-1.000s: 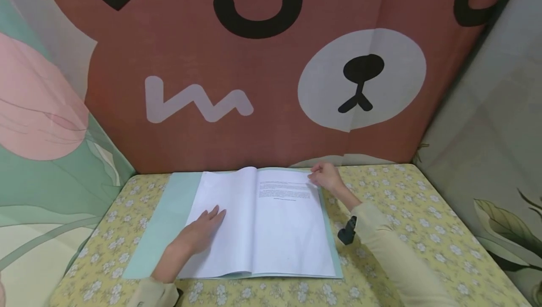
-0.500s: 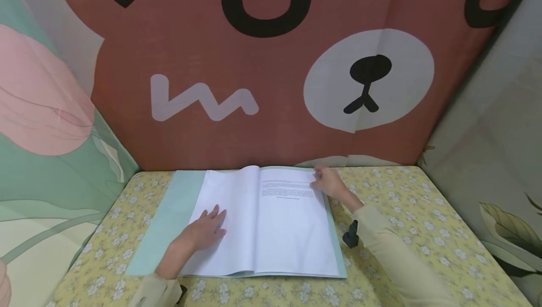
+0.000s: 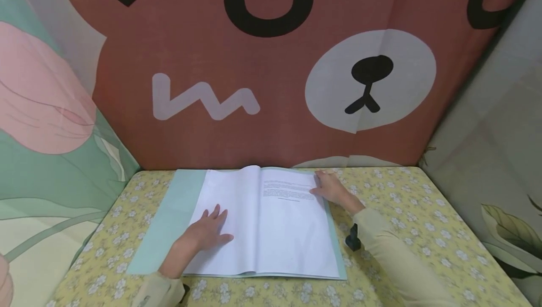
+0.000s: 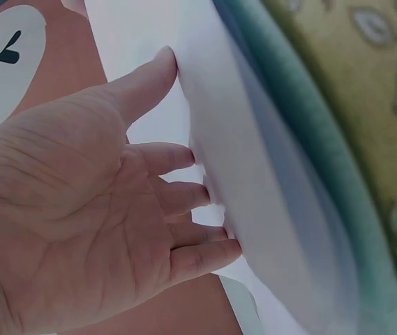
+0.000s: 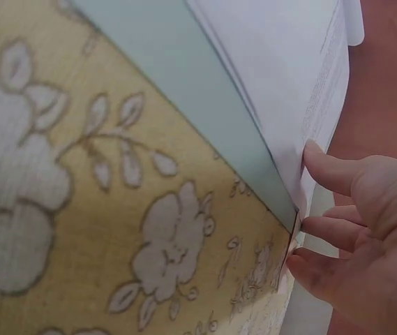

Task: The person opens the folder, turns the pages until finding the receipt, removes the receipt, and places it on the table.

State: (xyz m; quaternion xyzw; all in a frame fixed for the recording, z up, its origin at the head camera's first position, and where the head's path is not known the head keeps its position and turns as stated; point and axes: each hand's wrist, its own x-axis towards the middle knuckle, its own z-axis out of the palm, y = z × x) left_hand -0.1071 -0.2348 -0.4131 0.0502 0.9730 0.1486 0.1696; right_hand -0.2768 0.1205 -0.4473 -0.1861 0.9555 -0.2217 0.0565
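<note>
A pale green folder (image 3: 163,224) lies spread on the table with white sheets inside. Its left page (image 3: 235,198) is blank and bulges near the fold; the right page (image 3: 292,241) has a short block of print near its top. My left hand (image 3: 205,232) rests on the left page, fingers and thumb spread, as the left wrist view also shows. At the top right corner is my right hand (image 3: 334,190). In the right wrist view its thumb (image 5: 331,171) touches the printed sheet, while the fingertips are at the folder's corner and the cloth beside it.
A yellow cloth with white flowers (image 3: 394,189) covers the table. Behind it rises a brown wall hanging (image 3: 271,142) with a bear face, close to the folder's top edge. Printed fabric panels stand on the left (image 3: 51,194) and right (image 3: 487,165). A dark device (image 3: 352,238) hangs at the right cuff.
My right thumb has moved apart from the fingers and slid down onto the page at the corner. My left thumb has spread outward on the left page. The head view has shifted slightly.
</note>
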